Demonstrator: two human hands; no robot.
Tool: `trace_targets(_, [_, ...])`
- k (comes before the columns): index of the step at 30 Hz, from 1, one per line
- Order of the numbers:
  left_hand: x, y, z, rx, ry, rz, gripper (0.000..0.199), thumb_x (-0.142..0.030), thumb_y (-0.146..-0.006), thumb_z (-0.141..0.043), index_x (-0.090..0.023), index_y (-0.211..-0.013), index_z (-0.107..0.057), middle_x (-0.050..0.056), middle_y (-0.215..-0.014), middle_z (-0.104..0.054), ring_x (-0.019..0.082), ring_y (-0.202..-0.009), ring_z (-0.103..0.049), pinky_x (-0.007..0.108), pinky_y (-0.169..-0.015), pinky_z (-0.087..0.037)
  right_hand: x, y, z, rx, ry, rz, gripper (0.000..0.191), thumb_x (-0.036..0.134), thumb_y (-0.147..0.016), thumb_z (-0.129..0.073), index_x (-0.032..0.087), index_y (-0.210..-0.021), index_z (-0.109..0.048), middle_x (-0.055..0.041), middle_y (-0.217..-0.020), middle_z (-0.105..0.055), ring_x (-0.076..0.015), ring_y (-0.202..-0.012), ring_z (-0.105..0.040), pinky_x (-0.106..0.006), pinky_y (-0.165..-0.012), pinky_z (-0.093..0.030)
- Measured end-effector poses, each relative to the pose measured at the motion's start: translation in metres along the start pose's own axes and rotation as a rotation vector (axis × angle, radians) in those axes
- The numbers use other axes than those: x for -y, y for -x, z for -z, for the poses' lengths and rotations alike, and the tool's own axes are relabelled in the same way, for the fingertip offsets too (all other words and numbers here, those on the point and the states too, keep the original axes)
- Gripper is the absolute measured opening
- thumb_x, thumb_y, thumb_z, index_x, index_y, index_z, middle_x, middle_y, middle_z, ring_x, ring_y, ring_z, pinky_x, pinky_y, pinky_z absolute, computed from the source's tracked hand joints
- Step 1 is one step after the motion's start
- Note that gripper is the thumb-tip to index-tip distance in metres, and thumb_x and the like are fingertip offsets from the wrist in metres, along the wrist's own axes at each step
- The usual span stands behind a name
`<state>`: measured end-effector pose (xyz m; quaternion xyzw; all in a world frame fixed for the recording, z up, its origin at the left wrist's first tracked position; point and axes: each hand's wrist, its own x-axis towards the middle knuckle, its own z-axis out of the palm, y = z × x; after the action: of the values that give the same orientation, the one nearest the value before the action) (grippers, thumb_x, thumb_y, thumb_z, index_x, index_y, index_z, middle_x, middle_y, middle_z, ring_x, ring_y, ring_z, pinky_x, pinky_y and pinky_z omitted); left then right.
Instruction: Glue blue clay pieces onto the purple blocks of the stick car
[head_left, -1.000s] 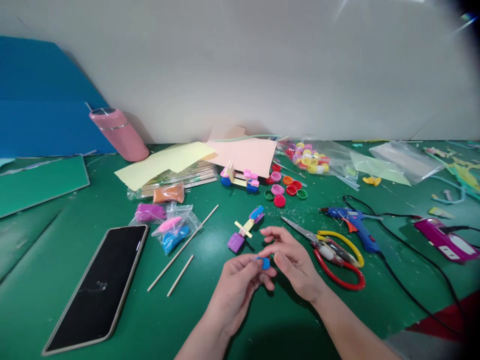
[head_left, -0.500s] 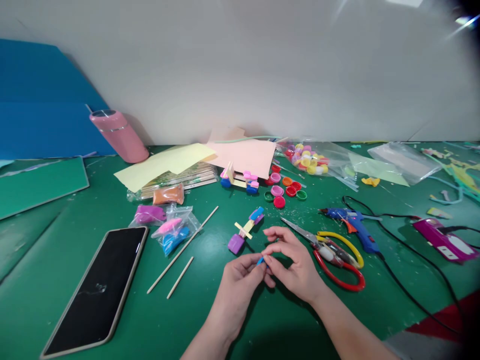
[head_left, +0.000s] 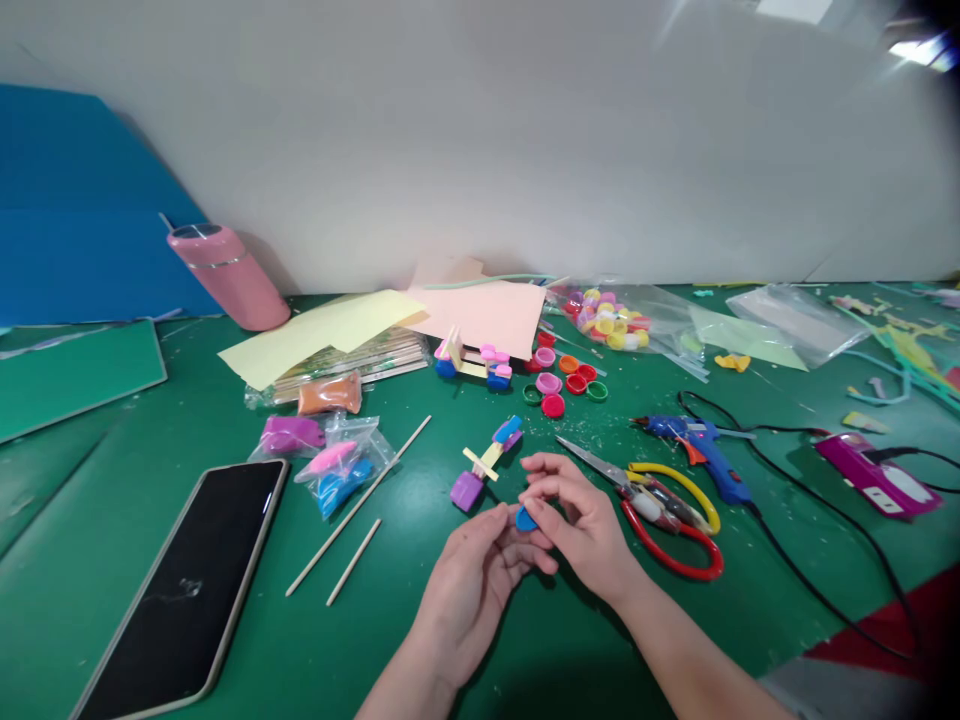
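Green-painted tabletop [head_left: 360,650] is stretching beneath a plain white wall [head_left: 450,130]; leftmost, a flat black-screened phone [head_left: 180,590] is lying. Rightward, the bare left hand [head_left: 469,580] and bare right hand [head_left: 585,525] are pinching a small blue clay-like piece [head_left: 526,519] between their fingertips, while red-handled metal scissors [head_left: 619,477] are resting beside the right.

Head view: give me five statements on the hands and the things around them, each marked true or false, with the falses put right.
1. The right hand has a blue piece in its fingers, close beside the left hand. True.
2. The glue gun is in the left hand. False: the glue gun lies on the table.
3. The longer stick and the shorter stick lie apart. True.
4. The phone's screen is lit. False: the phone is dark.
5. All the loose caps are red. False: the loose caps include pink and green.
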<state>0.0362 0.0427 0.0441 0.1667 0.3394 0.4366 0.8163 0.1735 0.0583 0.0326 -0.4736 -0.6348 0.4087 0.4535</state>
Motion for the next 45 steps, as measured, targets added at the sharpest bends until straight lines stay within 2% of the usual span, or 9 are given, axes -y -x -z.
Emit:
trace_targets(10, [0.012,-0.005,0.0,0.034,0.057,-0.047,0.023,-0.025,-0.084,-0.049,-0.01,-0.082,-0.066,0.006,-0.067,-0.066,0.014,-0.06,-0.06,0.026,-0.065,-0.043,0.002,-0.001,-0.009,-0.041,-0.084,-0.087,0.012,0.027,-0.08,-0.056,0.019,-0.077,-0.065,-0.0083,-0.105,-0.055,-0.0214,-0.101,-0.054,-0.03,-0.075,-0.05])
trace_targets(14, [0.011,-0.005,0.001,0.03,0.056,-0.039,0.027,-0.027,-0.085,-0.047,-0.009,-0.078,-0.066,0.006,-0.066,-0.065,0.014,-0.058,-0.059,0.026,-0.063,-0.043,0.004,0.001,-0.007,-0.027,-0.128,-0.094,0.015,0.028,-0.082,-0.053,0.021,-0.085,-0.066,-0.0082,-0.11,-0.053,-0.0213,-0.101,-0.054,-0.029,-0.073,-0.05])
trace_targets(17, [0.011,-0.004,0.001,0.026,0.067,-0.029,0.026,-0.028,-0.084,-0.049,-0.009,-0.075,-0.065,0.006,-0.065,-0.065,0.014,-0.057,-0.058,0.026,-0.061,-0.043,0.003,0.002,-0.003,0.002,-0.138,-0.072,0.015,0.027,-0.082,-0.053,0.022,-0.089,-0.066,-0.0073,-0.114,-0.05,-0.0198,-0.099,-0.055,-0.03,-0.076,-0.049])
trace_targets(22, [0.008,-0.003,-0.001,0.009,0.069,-0.022,0.023,-0.027,-0.082,-0.053,-0.011,-0.07,-0.065,0.004,-0.058,-0.063,0.013,-0.056,-0.058,0.023,-0.058,-0.042,0.005,0.0,0.0,0.041,-0.002,0.001,0.011,0.02,-0.078,-0.059,0.02,-0.086,-0.067,-0.0073,-0.114,-0.05,-0.0187,-0.1,-0.052,-0.033,-0.089,-0.042])
trace_targets(27, [0.008,-0.003,-0.003,0.005,0.059,-0.013,0.023,-0.027,-0.081,-0.053,-0.01,-0.071,-0.066,0.004,-0.059,-0.064,0.013,-0.055,-0.058,0.024,-0.057,-0.042,0.005,0.0,-0.003,0.016,0.042,0.002,0.007,0.02,-0.077,-0.06,0.02,-0.079,-0.066,-0.007,-0.111,-0.051,-0.0176,-0.097,-0.053,-0.031,-0.086,-0.044])
trace_targets(34, [0.011,-0.004,0.0,0.005,0.055,-0.012,0.024,-0.028,-0.081,-0.054,-0.009,-0.074,-0.067,0.004,-0.057,-0.063,0.014,-0.057,-0.059,0.025,-0.06,-0.042,0.005,0.0,-0.004,0.013,0.068,0.044,0.012,0.017,-0.077,-0.059,0.02,-0.085,-0.067,-0.0073,-0.111,-0.05,-0.0179,-0.096,-0.053,-0.032,-0.086,-0.044])
trace_targets(39, [0.011,-0.003,-0.002,-0.009,0.065,-0.012,0.029,-0.032,-0.083,-0.05,-0.01,-0.073,-0.066,0.004,-0.058,-0.063,0.015,-0.058,-0.059,0.026,-0.06,-0.042,0.005,0.001,-0.005,-0.012,0.081,0.038,0.009,0.02,-0.077,-0.059,0.021,-0.081,-0.067,-0.007,-0.109,-0.052,-0.0188,-0.095,-0.055,-0.034,-0.085,-0.045])
trace_targets(45, [0.01,-0.002,-0.004,0.017,0.006,-0.07,0.02,-0.023,-0.083,-0.051,-0.01,-0.078,-0.066,0.005,-0.061,-0.064,0.015,-0.062,-0.059,0.026,-0.062,-0.042,0.006,0.0,-0.007,-0.039,0.072,-0.004,0.014,0.025,-0.081,-0.056,0.021,-0.084,-0.069,-0.0074,-0.107,-0.054,-0.0187,-0.092,-0.056,-0.033,-0.082,-0.047])
